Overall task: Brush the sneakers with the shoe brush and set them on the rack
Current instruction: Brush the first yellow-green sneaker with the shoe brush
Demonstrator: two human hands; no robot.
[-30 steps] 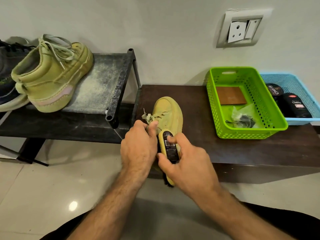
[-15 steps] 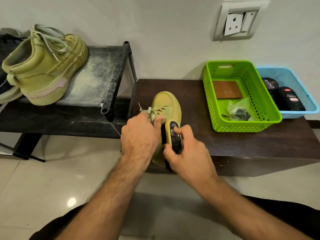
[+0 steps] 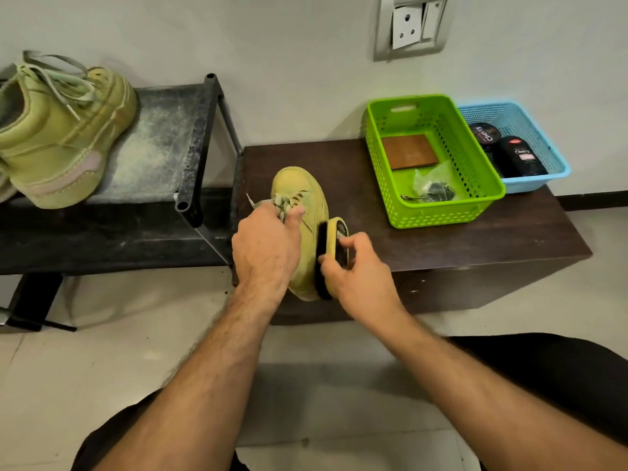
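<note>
A yellow-green sneaker [image 3: 300,192] stands on the dark brown bench [image 3: 458,239], toe pointing away from me. My left hand [image 3: 266,246] grips it at the laces and collar. My right hand [image 3: 353,270] holds the shoe brush [image 3: 334,243], yellow-backed with black bristles, and presses the bristles against the sneaker's right side. The matching sneaker [image 3: 64,141] sits on the black metal rack [image 3: 190,158] at the left, heel toward me.
A green basket [image 3: 441,212] with a brown pad and a plastic bag stands on the bench's right part. Behind it a blue basket [image 3: 557,168] holds dark polish containers. A wall socket [image 3: 411,25] is above. Pale tiled floor lies below.
The brush has turned from lying on top of the sneaker to its right side and slid along it. The camera view shifted down and left.
</note>
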